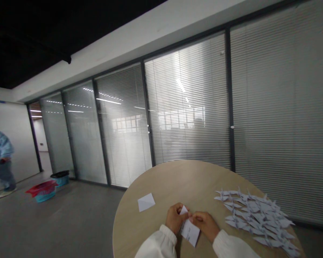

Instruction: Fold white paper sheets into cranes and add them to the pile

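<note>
Between my hands is a folded white paper [191,233] with some dark printed marks on it, its narrow tip pointing away from me. My left hand [174,218] grips its left side, thumb on top and fingers curled. My right hand [206,224] pinches the paper's upper right edge, close to the left thumb. Left of my hands, a white paper sheet [146,202] with a crease lies flat on the round wooden table [183,175]. To the right, several folded paper cranes [254,211] sit in a dense group.
A glass partition with blinds [188,96] stands behind the table. On the floor at left are a blue bin with a red liner [44,191] and another with a black liner [61,178]. A person in blue [1,154] stands at the far left.
</note>
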The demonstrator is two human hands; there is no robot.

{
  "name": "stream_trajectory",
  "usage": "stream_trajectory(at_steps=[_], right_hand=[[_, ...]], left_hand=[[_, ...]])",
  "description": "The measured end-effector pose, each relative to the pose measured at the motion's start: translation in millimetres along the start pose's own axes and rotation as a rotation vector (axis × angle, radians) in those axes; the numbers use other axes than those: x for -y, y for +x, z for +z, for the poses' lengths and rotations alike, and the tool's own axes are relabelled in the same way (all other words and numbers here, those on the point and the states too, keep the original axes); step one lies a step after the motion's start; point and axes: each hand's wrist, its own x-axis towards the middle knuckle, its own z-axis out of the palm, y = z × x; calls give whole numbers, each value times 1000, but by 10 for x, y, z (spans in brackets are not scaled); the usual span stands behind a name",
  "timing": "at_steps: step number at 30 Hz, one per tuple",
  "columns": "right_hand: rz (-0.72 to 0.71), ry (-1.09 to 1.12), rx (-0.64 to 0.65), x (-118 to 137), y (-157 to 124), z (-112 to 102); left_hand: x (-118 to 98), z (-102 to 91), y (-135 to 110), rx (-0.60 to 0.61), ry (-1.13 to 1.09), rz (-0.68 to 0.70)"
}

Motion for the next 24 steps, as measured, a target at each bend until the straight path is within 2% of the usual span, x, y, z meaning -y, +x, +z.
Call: stream_trajectory(at_steps=[6,18,24], right_hand=[[-59,-25,11,43,-16,-10],[-11,-47,23,25,-12,-24],[-49,-84,3,-28,-7,-17]], left_hand=[[-31,0,-6,5,-4,-7],[-36,-7,-18,-16,32,26],[-89,8,-54,-25,45,82]])
